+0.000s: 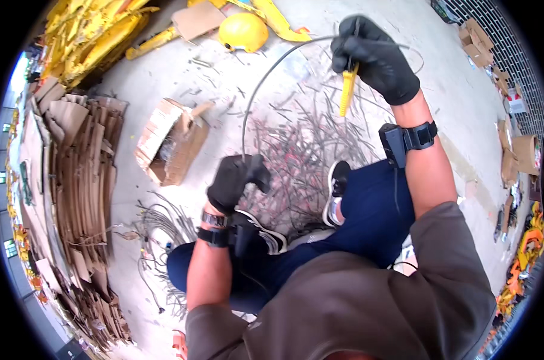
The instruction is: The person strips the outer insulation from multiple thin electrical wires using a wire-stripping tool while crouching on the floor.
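My left hand (236,182), in a black glove, is closed around the lower end of a dark cable (255,92). The cable arcs up and across to my right hand (375,58), also gloved in black, at the upper right. That hand grips the cable together with a yellow-handled tool (348,90), likely a utility knife; its blade is hidden or too blurred to tell. A thin end of the cable curls out past the right wrist. Below and between my hands, a heap of cut cable pieces and stripped sheathing (299,153) lies on the floor between my shoes.
A bundle of longer cables (164,225) lies by my left knee. An open cardboard box (182,148) stands left of the heap, near stacked flattened cardboard (80,171). A yellow hard hat (243,32) and yellow parts are at the top. More boxes (476,45) line the right wall.
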A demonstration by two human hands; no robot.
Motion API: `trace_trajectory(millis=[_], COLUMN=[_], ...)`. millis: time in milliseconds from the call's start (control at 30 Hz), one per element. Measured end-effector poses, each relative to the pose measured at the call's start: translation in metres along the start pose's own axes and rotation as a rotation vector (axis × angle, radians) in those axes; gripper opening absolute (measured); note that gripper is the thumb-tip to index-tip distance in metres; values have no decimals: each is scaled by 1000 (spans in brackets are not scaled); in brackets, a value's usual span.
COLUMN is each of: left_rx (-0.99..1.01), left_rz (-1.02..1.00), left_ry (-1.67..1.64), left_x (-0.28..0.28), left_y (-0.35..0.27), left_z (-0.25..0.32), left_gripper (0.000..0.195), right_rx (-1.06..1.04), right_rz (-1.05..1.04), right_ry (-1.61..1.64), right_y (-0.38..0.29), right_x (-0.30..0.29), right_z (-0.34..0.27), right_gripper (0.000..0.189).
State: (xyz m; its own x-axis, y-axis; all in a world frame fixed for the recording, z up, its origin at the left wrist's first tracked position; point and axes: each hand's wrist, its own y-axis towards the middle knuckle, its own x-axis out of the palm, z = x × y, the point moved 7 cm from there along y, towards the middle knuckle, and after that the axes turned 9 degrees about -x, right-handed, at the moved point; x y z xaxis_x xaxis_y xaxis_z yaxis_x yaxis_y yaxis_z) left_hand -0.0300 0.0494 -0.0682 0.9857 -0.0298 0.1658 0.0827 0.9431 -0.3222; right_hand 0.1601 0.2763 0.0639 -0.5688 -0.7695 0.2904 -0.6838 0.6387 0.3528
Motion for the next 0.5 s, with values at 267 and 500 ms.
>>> trace_trajectory(millis=[267,500], left_rx=[664,190], left_rz=[300,25], left_ry=[481,1033], left_x=[31,14], left_y=[-9,-11], left_z=[123,56], left_gripper=[26,19], right_rx=[502,530], right_rz=[-719,-807], right_ry=[-65,-374], right_y=[-109,-57], right_x=[111,96], right_z=[157,91], right_gripper=[25,14])
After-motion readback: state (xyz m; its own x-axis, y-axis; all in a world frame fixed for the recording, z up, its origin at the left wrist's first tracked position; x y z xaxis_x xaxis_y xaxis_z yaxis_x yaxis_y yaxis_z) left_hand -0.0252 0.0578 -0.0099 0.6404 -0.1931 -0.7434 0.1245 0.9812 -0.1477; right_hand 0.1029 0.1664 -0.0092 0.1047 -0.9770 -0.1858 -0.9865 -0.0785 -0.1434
